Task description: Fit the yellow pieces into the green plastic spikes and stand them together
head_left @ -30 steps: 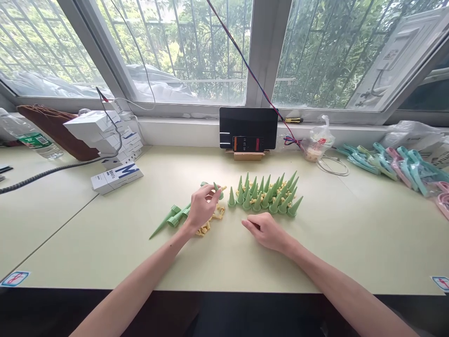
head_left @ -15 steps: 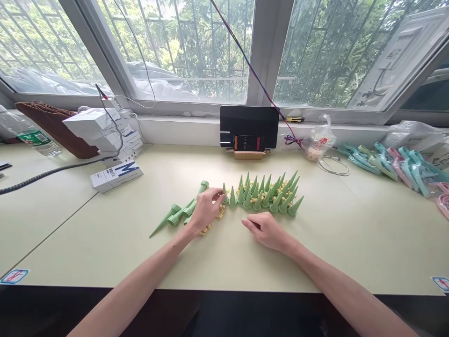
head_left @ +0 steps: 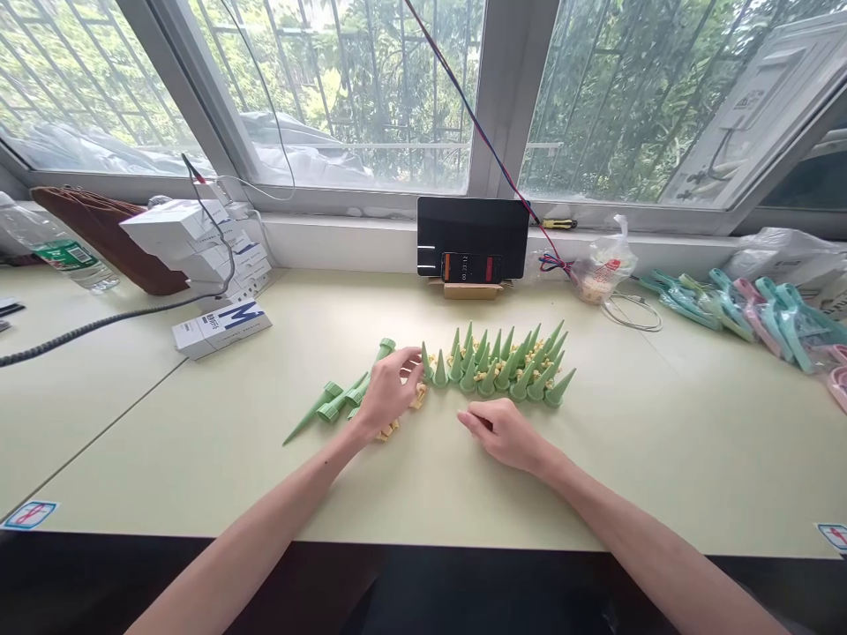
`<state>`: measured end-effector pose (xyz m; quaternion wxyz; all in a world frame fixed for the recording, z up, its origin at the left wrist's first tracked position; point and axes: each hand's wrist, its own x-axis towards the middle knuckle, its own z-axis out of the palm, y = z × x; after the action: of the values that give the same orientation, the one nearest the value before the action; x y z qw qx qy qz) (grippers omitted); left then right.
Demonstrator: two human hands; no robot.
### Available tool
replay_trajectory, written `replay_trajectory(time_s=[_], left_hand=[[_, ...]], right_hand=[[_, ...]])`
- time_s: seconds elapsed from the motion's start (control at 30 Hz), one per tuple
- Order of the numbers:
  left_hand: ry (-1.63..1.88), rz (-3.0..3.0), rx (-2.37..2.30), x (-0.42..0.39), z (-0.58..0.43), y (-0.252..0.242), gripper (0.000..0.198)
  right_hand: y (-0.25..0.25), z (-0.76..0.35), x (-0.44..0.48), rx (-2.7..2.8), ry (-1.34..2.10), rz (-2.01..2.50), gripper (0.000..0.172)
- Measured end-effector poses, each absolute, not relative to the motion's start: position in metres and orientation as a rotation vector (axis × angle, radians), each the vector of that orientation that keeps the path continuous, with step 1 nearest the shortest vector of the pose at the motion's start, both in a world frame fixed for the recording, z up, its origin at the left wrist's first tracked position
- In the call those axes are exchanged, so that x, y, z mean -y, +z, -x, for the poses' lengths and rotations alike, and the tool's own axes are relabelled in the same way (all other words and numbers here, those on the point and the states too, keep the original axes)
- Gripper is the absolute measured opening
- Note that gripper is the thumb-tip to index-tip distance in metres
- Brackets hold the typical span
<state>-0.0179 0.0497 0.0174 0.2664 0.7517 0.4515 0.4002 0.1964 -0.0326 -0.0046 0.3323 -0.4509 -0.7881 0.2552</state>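
Observation:
My left hand (head_left: 392, 384) is at the left end of a group of upright green plastic watering spikes (head_left: 488, 381). Its thumb and fingers are apart, their tips beside the leftmost standing spike (head_left: 426, 362). Small yellow valves (head_left: 537, 346) show among the standing spikes. Under and beside my left wrist lie loose yellow valves (head_left: 389, 431) and several green spikes on their sides (head_left: 329, 411), partly hidden by the hand. My right hand (head_left: 506, 432) rests on the table in front of the group, fingers curled closed; whatever they hold, if anything, is hidden.
A phone (head_left: 472, 268) leans on a black tablet (head_left: 473, 231) by the window. White boxes (head_left: 221, 328) and a bottle (head_left: 72, 256) stand at left. A bagged cup (head_left: 601, 272), a white cable (head_left: 632, 316) and bagged pastel plastic items (head_left: 760, 309) lie at right.
My left fingers have come slightly off the leftmost standing spike, and more of it shows. My right hand stays in place. The view has shifted a little.

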Motion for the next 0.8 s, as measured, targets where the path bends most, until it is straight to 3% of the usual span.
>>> replay_trajectory(time_s=[0.23,0.47,0.63,0.8], left_hand=[[1.248,-2.082,-1.274,-0.046,0.021,0.028,0.019],[1.321,-2.215,-1.207,-0.039,0.021,0.029,0.015],[1.062,-2.454,-0.882,-0.026,0.016,0.015,0.023],[0.684,-2.67,-0.612,-0.008,0.01,0.006,0.045]], right_hand=[[-0.004,-0.196,0.032,2.06,0.67,1.181,0.044],[-0.004,-0.195,0.035,1.994,0.709,1.204,0.027],[-0.005,-0.194,0.035,1.986,0.698,1.207,0.026],[-0.006,-0.194,0.034,1.956,0.674,1.211,0.03]])
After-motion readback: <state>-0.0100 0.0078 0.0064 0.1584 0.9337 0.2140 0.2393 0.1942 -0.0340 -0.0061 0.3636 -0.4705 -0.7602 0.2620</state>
